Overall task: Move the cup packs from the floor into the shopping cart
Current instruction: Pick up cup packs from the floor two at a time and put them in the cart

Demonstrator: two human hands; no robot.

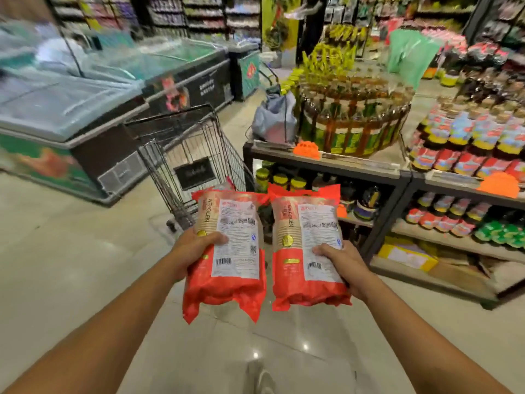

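Both hands are up in front of the person, each clenched around one red cup pack, label side up. The left hand (196, 245) grips the left pack (227, 251) along its left edge, thumb across the label. The right hand (345, 261) grips the right pack (308, 248) at its right edge. The packs hang side by side, just apart, above the tiled floor (71, 265). The wire shopping cart (187, 155) stands just beyond them, between a chest freezer (85, 120) and a shelf (326, 163) of jars
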